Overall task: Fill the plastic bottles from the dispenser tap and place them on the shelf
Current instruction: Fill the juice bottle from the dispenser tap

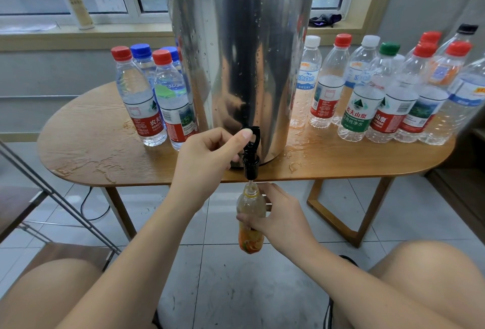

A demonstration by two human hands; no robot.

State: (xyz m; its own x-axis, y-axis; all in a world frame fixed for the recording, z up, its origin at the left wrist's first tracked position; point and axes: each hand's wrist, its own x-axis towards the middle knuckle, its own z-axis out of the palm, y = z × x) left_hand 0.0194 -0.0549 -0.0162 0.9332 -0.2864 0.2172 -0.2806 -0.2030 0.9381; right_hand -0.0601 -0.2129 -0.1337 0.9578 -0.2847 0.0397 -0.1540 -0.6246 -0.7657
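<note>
While gripped round its middle below the front edge of the worktop (91, 145), stood upright over the tiled floor (236, 263): plastic bottle (250, 213), long axis vertical, uncapped mouth pointed straight up, just under the spout of the black tap (251, 155). Held there by the right grip (275, 219), fingers curled about the body above an orange label. Clamped on the tap's lever by the left grip (210, 152), thumb on top, fingers curled beneath. Could not tell how full.

Flanked the steel dispenser (236, 66) on both sides: capped bottles at left (157, 97), filled with clear water; a bigger crowd of capped bottles at right (367, 92), seemingly empty.

Lay puddled with water across the wood-grain top. Behind, on the window sill (131, 36), stood a pale pump bottle (76, 5) and lay a dark bundle (325, 19).
</note>
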